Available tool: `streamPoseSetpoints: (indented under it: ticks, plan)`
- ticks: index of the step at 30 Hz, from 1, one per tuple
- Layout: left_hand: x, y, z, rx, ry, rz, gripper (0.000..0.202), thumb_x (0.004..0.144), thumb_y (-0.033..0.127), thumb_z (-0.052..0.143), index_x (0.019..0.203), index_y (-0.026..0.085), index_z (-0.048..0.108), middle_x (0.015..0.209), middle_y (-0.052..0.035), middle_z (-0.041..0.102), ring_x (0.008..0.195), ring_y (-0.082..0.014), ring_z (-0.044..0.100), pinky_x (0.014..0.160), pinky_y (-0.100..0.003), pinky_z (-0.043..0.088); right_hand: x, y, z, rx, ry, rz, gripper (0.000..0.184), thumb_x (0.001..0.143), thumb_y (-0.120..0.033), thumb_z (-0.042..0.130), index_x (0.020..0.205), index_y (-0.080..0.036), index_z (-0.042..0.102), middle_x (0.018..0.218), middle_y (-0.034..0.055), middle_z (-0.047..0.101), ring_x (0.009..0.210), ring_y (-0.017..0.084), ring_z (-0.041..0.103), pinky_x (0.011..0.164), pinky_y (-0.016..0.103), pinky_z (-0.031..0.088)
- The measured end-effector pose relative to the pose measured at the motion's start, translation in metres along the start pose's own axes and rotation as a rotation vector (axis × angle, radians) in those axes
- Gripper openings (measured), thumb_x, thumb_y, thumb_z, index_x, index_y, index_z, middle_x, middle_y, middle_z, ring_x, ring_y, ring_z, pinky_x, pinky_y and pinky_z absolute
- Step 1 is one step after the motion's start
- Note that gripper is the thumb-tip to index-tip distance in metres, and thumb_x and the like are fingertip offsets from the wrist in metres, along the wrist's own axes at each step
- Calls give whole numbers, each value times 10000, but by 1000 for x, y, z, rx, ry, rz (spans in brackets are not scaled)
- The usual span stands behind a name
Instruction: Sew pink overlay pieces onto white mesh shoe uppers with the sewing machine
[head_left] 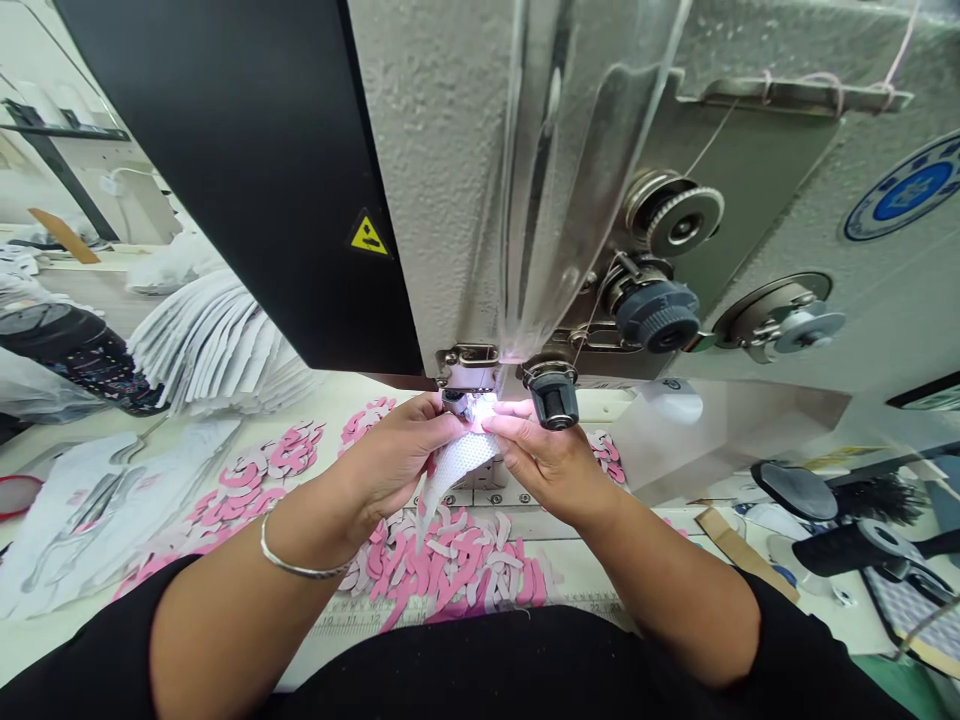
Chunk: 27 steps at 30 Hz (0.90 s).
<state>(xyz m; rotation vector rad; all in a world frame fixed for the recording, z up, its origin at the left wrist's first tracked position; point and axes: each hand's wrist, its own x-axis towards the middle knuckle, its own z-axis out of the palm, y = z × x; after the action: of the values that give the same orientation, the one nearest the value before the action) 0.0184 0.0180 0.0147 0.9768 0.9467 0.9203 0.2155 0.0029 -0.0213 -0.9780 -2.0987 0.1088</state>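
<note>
My left hand [394,455] and my right hand [544,455] meet under the head of a grey sewing machine [465,180]. Both pinch a small white mesh fabric piece [461,462] and hold it at the lit needle area [480,405]. The fingers of each hand are closed on the piece's upper edge. A strip of the piece hangs down between my wrists. A silver bangle [296,562] circles my left wrist.
Several pink and white cut shapes [450,560] lie heaped on the table below my hands, with more further left [270,465]. A stack of white fabric pieces [214,345] sits at the left. Black tools [840,540] lie at the right. A ruler strip [352,622] runs along the table's front edge.
</note>
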Motion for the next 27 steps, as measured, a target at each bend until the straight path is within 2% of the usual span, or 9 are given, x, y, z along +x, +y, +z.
streamPoseSetpoints:
  ticks: [8, 17, 23, 27]
  plan:
    - [0, -2, -4, 16, 28, 19, 165, 708, 174, 756, 854, 174, 679, 738, 6, 650, 645, -112, 583, 567, -221, 459, 1, -1, -3, -30, -39, -2, 270, 979, -294, 496, 1122, -284, 724, 1162, 72, 655, 1123, 225, 611, 1019, 456, 447]
    - [5, -3, -3, 27, 5, 46, 76, 715, 169, 732, 766, 163, 677, 650, 20, 610, 593, -97, 540, 535, -205, 418, -1, 2, 0, -59, -32, -26, 259, 966, -283, 528, 1138, -315, 719, 1107, 58, 641, 1102, 226, 602, 1015, 460, 450]
    - [5, -4, -3, 32, -36, 60, 29, 722, 162, 702, 746, 159, 687, 680, -9, 635, 626, -119, 585, 572, -226, 452, -2, 2, 1, -55, -19, -34, 316, 954, -240, 527, 1222, -322, 674, 1182, 52, 633, 1118, 222, 596, 1034, 455, 447]
    - [4, -4, -3, 35, -46, 74, 28, 709, 154, 697, 736, 157, 703, 680, -10, 644, 611, -109, 587, 561, -214, 453, -1, 2, 0, -38, -32, -27, 290, 964, -276, 513, 1193, -287, 689, 1193, 66, 635, 1128, 229, 590, 1040, 463, 445]
